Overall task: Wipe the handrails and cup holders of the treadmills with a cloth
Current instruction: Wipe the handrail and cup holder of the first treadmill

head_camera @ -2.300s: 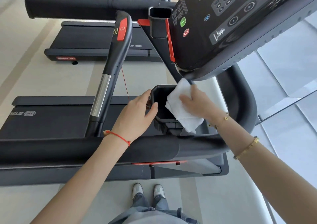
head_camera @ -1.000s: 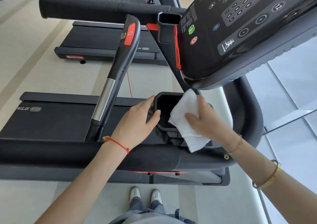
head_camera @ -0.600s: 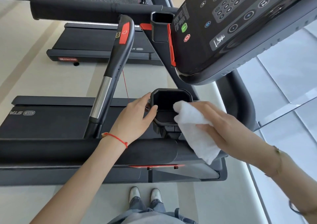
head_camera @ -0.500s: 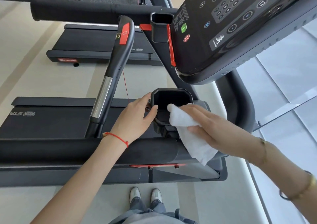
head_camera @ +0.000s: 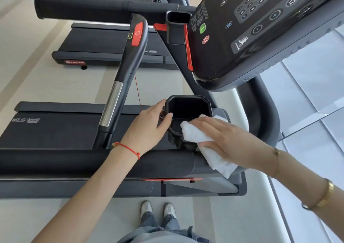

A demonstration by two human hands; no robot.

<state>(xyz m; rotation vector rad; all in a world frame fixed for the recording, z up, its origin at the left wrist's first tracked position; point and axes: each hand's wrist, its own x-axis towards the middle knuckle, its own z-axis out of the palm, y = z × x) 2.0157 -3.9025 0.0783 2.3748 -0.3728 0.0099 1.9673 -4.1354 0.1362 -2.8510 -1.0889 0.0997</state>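
Cloth (head_camera: pixel 197 134) now lower on cup holder (head_camera: pixel 188 110) rim

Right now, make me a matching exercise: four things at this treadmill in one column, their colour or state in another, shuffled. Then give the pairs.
Things:
1. cloth
2. cup holder
3. left hand
4. wrist string

States:
A. red, tied round the left wrist
B. black, open at the top
C. white, pressed on the cup holder's near rim under the right hand
D. grips the cup holder's left edge

Pairs: 1-C, 2-B, 3-D, 4-A
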